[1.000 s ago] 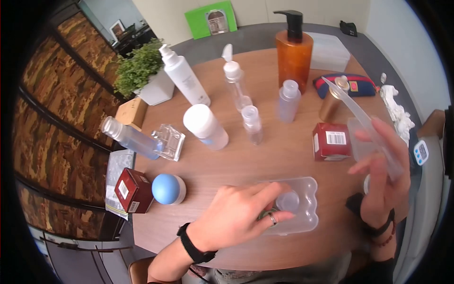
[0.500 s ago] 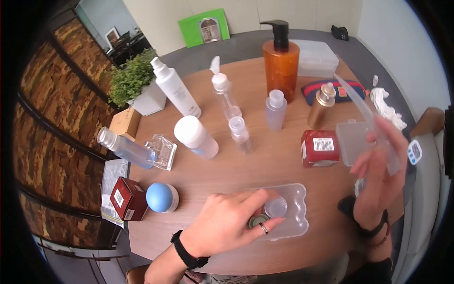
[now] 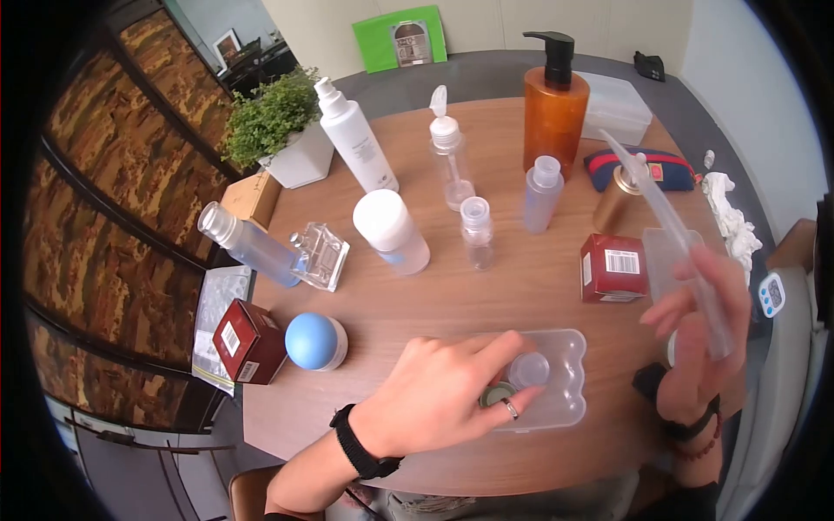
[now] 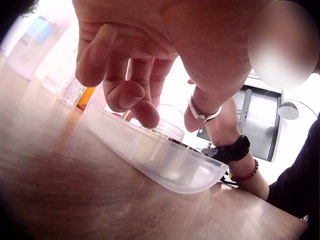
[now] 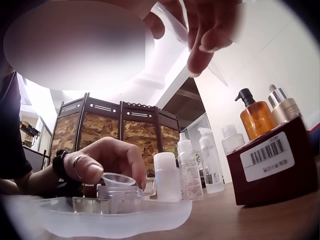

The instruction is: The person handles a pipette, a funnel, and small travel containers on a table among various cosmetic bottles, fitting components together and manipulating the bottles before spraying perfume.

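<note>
In the head view, my left hand (image 3: 434, 391) reaches over a clear plastic tray (image 3: 563, 395) with a scalloped end. Its thumb and index finger pinch a small clear jar (image 3: 530, 371) inside the tray. Beside that jar sits a small round container with a greenish top (image 3: 497, 395), partly covered by the thumb; its side looks gold in the right wrist view. Raised at the right, my right hand (image 3: 708, 321) grips a thin clear plastic lid (image 3: 650, 198), tilted and seen nearly edge-on.
A red box (image 3: 613, 267) and a flat clear container stand near my right hand. Several bottles spread across the table, including an amber pump bottle (image 3: 554, 117) and a white-capped bottle (image 3: 391, 230). At left are a blue-topped jar (image 3: 314, 341) and another red box (image 3: 248, 341).
The view shifts slightly as the head moves. The right hand and the plastic lid turn a little; the left hand stays at the small jar in the tray.
</note>
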{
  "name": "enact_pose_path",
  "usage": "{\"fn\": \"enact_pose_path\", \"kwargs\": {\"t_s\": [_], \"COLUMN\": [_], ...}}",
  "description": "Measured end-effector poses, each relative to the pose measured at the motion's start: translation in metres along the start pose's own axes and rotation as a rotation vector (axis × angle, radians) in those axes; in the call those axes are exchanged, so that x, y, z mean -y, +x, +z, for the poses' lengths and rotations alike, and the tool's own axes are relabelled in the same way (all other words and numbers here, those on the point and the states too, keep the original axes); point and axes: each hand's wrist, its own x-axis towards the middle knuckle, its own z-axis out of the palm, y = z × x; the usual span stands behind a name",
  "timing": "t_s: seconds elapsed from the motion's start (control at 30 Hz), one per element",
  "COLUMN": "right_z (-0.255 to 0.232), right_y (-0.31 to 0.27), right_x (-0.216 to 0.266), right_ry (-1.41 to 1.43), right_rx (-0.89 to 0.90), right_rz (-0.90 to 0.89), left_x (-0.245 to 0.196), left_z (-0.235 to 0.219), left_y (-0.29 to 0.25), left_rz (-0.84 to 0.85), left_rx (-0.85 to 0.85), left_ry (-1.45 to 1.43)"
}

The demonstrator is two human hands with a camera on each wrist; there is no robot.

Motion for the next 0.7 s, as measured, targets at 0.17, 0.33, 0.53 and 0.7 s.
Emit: {"fn": "enact_pose_path", "kwargs": {"t_s": [0.17,0.33,0.53,0.7], "right_z": [0.001,-0.004,-0.008,-0.008], "right_y": [0.016,-0.003,-0.016,-0.01], "right_x": [0.0,0.004,0.015,0.018], "right_ry": [-0.166,0.028,0.473,0.328], "right_rx": [0.376,0.132,-0.073,0.252], "right_rz": [-0.129,0.063,0.305,0.264], "left_x": [0.0,0.002,0.003,0.003], "left_z": [0.002,0.0,0.003,0.003], "left_y": [0.001,0.001,0.002,0.004], "left_rz": [-0.003,0.013,0.015,-0.036], "left_rx": [-0.008,-0.017,-0.049,-0.005], "left_ry": [-0.01,-0.027,-0.029,-0.051]}}
